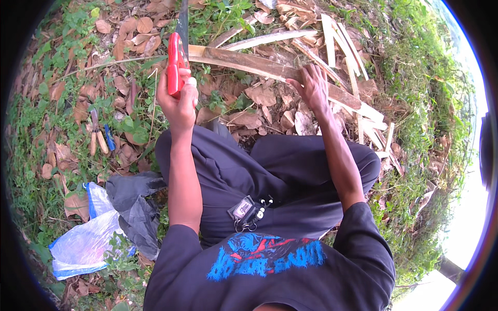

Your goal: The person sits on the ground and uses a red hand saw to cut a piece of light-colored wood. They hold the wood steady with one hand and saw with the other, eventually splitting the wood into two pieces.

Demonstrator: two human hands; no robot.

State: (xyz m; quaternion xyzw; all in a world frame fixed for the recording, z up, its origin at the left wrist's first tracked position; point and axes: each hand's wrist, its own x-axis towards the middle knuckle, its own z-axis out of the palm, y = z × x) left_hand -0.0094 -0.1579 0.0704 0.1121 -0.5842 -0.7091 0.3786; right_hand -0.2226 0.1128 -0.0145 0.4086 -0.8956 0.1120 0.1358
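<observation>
- Red, curved tool handle [174, 65]: smooth, glossy plastic in appearance.
- Straight, narrow grey blade [183, 22]: metal, dull sheen.
- Long, narrow brown plank [249, 62]: bare wood, matt.
- Thin, pale strips [328, 39]: unfinished wood, matt.
- Translucent white, blue-edged sheet [85, 243]: crinkled, glossy plastic.
- Loose black trousers [301, 160]: smooth, matt cloth.

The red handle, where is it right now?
In the head view, the red handle is left of centre near the top, gripped in the person's left hand, just beside the left end of the long wooden strip.
</observation>
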